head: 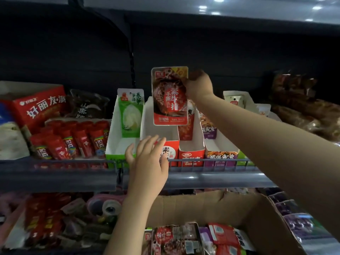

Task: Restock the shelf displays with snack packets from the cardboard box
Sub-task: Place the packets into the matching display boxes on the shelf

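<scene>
My right hand [197, 85] pinches the upper right edge of a red snack packet [170, 96] and holds it upright above a red-and-white display carton [159, 133] on the shelf. That carton looks hollow inside, as far as I can see. My left hand [149, 162] has its fingers straight and rests against the carton's front. Below, at the bottom of the view, the brown cardboard box [202, 205] holds more snack packets [195, 238] in red and purple.
Neighbouring cartons flank the red one: a green-packet carton [122, 142] on the left, a red carton [191, 150] and a purple carton [220, 155] on the right. A wire rail [73, 162] runs along the shelf front. Red sachets [70, 142] lie at left. The shelf above [202, 13] overhangs.
</scene>
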Action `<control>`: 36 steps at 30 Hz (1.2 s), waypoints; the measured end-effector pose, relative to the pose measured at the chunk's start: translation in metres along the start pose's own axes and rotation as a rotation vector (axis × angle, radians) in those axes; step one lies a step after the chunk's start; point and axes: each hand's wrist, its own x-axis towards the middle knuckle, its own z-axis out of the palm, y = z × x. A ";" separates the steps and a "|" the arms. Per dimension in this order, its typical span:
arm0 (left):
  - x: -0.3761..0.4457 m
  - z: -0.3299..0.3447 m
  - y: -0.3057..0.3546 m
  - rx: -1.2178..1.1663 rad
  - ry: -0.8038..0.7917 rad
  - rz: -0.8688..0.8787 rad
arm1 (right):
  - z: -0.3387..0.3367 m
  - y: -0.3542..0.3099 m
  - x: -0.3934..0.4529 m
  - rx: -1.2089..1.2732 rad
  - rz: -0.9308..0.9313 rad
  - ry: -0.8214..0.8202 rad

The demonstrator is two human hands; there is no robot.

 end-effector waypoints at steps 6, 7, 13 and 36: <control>0.004 -0.008 -0.008 0.008 -0.017 0.045 | 0.028 0.002 0.011 -0.238 -0.107 -0.025; 0.004 -0.010 -0.009 0.010 -0.008 0.047 | 0.029 0.002 0.012 -0.268 -0.111 -0.023; 0.005 -0.011 -0.009 0.020 -0.003 0.060 | 0.038 0.002 0.016 -0.296 -0.090 -0.096; 0.001 0.002 -0.019 0.026 -0.035 0.092 | 0.061 0.056 0.034 -0.713 -0.172 -0.115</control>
